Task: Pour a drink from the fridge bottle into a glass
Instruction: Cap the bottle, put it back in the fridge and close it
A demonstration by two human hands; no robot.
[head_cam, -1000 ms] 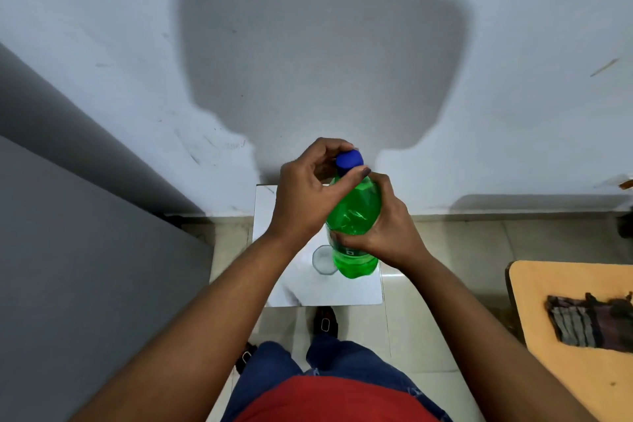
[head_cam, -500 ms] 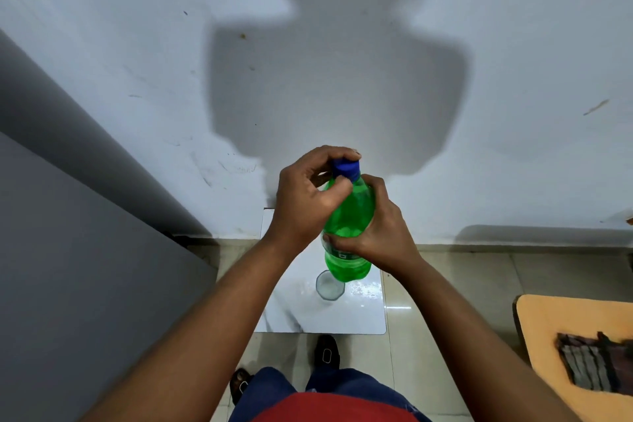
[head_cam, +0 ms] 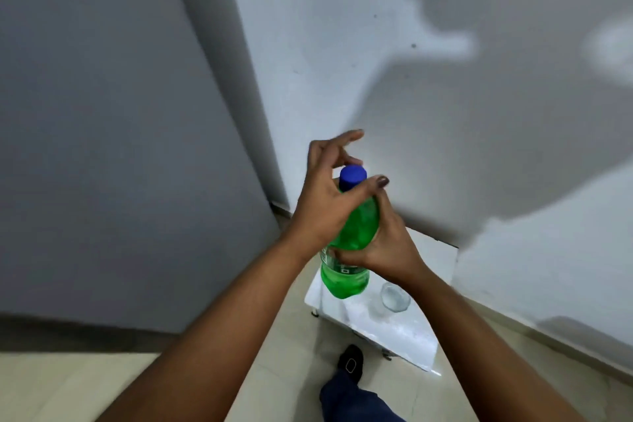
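Note:
A green plastic bottle [head_cam: 346, 281] with a blue cap [head_cam: 352, 176] is held upright in the air above a small white table [head_cam: 411, 336]. My right hand [head_cam: 390, 247] wraps around the bottle's middle from the right. My left hand [head_cam: 322, 199] is at the top: its thumb lies across the neck just under the cap, one finger curls behind the cap, and the index finger sticks out above it. The cap sits on the bottle. A clear empty glass [head_cam: 395, 296] stands on the table, to the right of the bottle's base.
A tall grey fridge side [head_cam: 120, 147] fills the left. A white wall [head_cam: 445, 113] with my shadow stands behind the table. My dark shoe [head_cam: 351, 361] and blue trouser leg [head_cam: 349, 401] are on the beige floor tiles just in front of the table.
The view has swung left and tilted, so the fridge side now fills the left. The bottle now sits left of the glass. My left index finger has lifted away from the cap.

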